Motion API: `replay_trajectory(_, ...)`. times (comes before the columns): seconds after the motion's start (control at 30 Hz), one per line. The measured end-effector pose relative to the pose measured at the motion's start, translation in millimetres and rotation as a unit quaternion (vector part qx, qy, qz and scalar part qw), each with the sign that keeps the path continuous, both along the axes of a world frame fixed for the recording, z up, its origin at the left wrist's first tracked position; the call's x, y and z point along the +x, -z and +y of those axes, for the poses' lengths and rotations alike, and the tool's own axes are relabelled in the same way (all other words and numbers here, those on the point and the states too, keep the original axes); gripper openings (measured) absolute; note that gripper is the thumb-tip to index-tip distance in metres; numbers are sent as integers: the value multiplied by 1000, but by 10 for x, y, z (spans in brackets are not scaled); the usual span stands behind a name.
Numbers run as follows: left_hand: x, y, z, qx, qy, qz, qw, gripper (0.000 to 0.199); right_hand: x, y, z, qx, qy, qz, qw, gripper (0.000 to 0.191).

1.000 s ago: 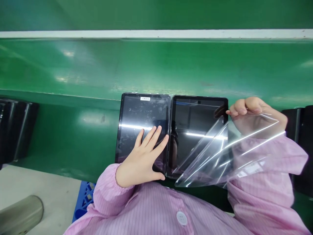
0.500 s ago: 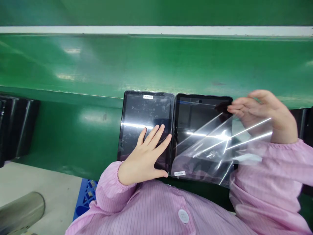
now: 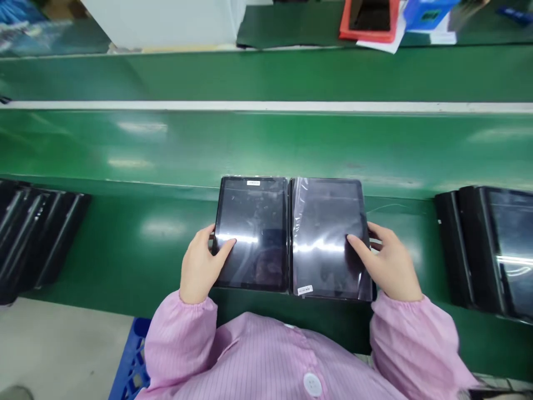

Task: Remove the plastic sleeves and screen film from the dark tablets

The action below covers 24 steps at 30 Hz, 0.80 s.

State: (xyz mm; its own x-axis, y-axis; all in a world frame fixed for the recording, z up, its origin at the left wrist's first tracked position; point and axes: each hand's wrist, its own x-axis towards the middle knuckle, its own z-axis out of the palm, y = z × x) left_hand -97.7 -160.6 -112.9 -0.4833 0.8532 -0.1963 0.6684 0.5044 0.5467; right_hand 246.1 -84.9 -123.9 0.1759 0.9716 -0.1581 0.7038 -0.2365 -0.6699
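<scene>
Two black tablets lie side by side, screens up, their inner edges meeting. My left hand (image 3: 205,260) grips the outer edge of the left tablet (image 3: 254,222), thumb on the screen and fingers at the side, partly hidden. A white label sits at that tablet's top. On the far side of the pair, my right hand (image 3: 385,258) holds the right tablet (image 3: 320,222) the same way, thumb on its face. Clear film (image 3: 300,203) lies over the right tablet, creased along its left side. A small white label (image 3: 305,290) is at its lower left corner.
Several black tablets (image 3: 45,233) lean in a row at the left, and more dark tablets (image 3: 468,250) stand at the right. At the back are a red case (image 3: 346,30), a blue box (image 3: 431,14) and a white box (image 3: 166,25). A blue crate (image 3: 129,366) stands below the bench.
The clear film my right hand held up now lies on the right tablet, and that hand grips the tablet's edge. My left hand has moved from the left tablet's screen to its outer edge.
</scene>
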Motion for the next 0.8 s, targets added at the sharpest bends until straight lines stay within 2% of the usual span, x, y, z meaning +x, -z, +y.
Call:
replay_trajectory(0.1, -16, 2, 38, 42, 5, -22, 999, 58, -35, 30, 19, 28, 20, -5, 999, 63)
replay_trajectory(0.33, -112, 55, 160, 65, 29, -106, 992, 60, -12, -32, 68, 57, 52, 46, 996, 55)
replay_trajectory(0.4, -123, 77, 190, 76, 32, -110, 991, 59, 9, -56, 86, 49, 54, 82, 994, 49)
replay_trajectory(0.57, -130, 118, 258, 136, -6, -160, 978, 56, 70, -129, 121, 38, 49, 171, 983, 29)
replay_trajectory(0.7, -93, 39, 294, 192, -18, -240, 951, 58, 34, -202, 89, 43, 39, 227, 972, 31)
replay_trajectory(0.8, -41, -68, 293, 196, -21, -379, 904, 58, -36, -270, 42, 42, 29, 268, 962, 36)
